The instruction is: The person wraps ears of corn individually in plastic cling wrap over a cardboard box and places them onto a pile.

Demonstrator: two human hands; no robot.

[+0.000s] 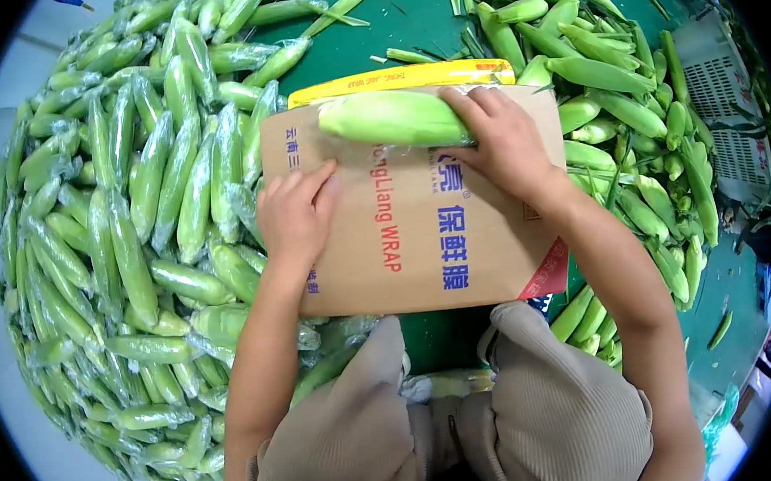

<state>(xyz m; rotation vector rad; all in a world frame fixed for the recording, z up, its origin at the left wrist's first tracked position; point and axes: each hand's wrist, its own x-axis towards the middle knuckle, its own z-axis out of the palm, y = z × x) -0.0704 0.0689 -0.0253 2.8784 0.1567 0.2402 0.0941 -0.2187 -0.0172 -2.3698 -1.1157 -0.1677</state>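
Observation:
A green ear of corn in its husk point(395, 119) lies crosswise at the far edge of a flat cardboard box point(342, 261). My right hand point(506, 143) grips its right end, thumb below and fingers above. Clear film shows faintly under and around the corn. Resting on the left part of the cardboard is my left hand point(299, 213), index finger and thumb apart, below the corn's left end and not touching it. Just beyond the cardboard sits a long yellow box of cling wrap point(392, 81), partly hidden by the corn and my right hand.
A large heap of film-wrapped corn ears point(137, 204) spreads on the left. Unwrapped corn ears point(626, 107) are piled on the right over a green surface point(719, 284). A white plastic crate point(723, 83) stands at the far right. My knees point(556, 380) are below the cardboard.

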